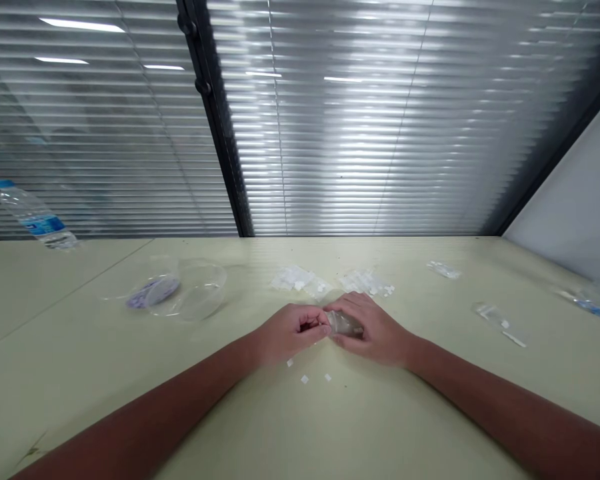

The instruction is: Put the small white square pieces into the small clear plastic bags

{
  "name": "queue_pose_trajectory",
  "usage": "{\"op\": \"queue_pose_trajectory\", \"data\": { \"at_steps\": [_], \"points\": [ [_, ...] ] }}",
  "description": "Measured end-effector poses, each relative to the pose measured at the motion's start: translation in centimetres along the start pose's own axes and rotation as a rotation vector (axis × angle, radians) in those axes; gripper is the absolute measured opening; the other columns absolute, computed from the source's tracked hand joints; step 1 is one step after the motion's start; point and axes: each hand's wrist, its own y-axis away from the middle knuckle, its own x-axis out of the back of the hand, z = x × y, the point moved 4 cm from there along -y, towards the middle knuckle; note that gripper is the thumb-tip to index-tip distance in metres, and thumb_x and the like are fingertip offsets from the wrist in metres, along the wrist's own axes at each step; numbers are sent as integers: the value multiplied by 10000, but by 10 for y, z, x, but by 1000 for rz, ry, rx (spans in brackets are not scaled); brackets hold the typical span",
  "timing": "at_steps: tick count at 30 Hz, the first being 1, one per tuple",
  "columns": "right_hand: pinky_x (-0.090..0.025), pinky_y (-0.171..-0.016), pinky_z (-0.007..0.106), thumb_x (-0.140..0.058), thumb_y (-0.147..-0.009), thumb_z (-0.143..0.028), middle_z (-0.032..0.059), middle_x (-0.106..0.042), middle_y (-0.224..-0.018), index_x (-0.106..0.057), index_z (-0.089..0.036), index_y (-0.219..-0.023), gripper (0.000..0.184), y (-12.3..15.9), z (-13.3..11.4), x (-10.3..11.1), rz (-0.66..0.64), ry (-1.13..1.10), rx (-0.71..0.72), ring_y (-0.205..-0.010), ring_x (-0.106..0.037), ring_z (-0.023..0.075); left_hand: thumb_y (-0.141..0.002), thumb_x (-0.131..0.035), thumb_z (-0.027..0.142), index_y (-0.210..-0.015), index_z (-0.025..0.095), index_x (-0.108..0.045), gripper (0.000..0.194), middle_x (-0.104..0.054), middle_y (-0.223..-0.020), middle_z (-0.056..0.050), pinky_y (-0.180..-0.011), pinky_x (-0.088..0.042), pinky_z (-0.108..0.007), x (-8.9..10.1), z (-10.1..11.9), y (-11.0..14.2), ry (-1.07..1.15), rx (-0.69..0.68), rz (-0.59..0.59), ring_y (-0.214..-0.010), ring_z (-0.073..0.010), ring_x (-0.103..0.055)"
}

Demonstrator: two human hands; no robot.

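Observation:
Both my hands meet at the middle of the pale table (410,427). My right hand (373,330) is closed around a small clear plastic bag (344,323), which it holds on the tabletop. My left hand (293,331) is curled, its fingertips pinched at the bag's left end; what they pinch is too small to make out. A few tiny white squares (305,379) lie on the table just in front of my hands. Two loose heaps of small clear bags and white pieces (297,279) (367,283) lie just beyond my hands.
A clear plastic bowl (200,290) stands at the left with a purple-tinted lid (154,292) beside it. A water bottle (35,217) lies at the far left. More small clear bags (493,313) (444,269) lie at the right. Closed blinds (380,120) run behind the table.

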Motion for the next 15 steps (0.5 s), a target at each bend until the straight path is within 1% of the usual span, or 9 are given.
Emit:
{"op": "queue_pose_trajectory", "data": {
  "at_steps": [15],
  "points": [
    [-458, -950, 433, -709, -911, -316, 59, -717, -1143, -623, -289, -1280, 381, 0, 0, 1, 13, -17, 1, -1057, -639, 257, -971, -618, 501, -882, 172, -631, 341, -488, -714, 41, -575, -309, -220, 0, 0, -1, 73, 8, -24, -634, -102, -415]
  ]
}}
